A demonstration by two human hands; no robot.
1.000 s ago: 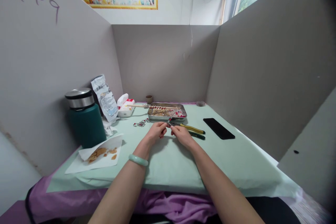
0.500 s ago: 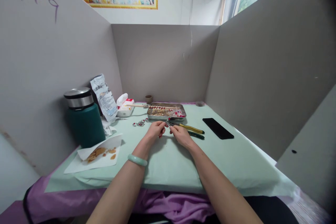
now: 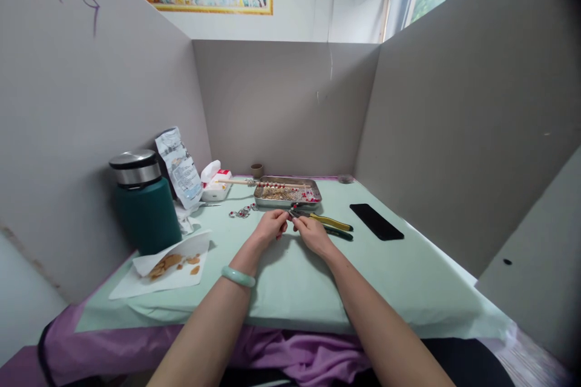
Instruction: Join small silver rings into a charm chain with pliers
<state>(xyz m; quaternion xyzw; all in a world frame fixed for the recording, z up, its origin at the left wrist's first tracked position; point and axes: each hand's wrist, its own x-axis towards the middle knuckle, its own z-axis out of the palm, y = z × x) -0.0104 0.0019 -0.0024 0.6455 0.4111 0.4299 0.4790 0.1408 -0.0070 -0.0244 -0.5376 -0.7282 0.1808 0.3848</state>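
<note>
My left hand (image 3: 273, 225), a pale green bangle (image 3: 238, 276) on its wrist, is closed in a pinch above the table. Facing it closely is my right hand (image 3: 312, 234), its fingers pinched too. What the fingertips hold is too small to make out. Just beyond my right hand lie pliers with yellow and dark green handles (image 3: 333, 222), partly hidden by that hand. Behind both hands sits a metal tray (image 3: 287, 204) of small gold and red pieces. A thin stick (image 3: 236, 182) strung with red beads and metal bits rests across it. A red-beaded chain (image 3: 244, 212) lies left of the tray.
A dark green flask (image 3: 147, 211), a foil pouch (image 3: 179, 166) and a tissue pack (image 3: 216, 190) stand at left. Food pieces lie on white paper (image 3: 181, 284). A black phone (image 3: 376, 222) lies at right. A small brown cup (image 3: 256, 170) stands behind. Grey partitions (image 3: 285, 109) enclose the table.
Both hands stay almost in place, fingertips close together, with only a slight shift of the fingers. The things on the table have not moved.
</note>
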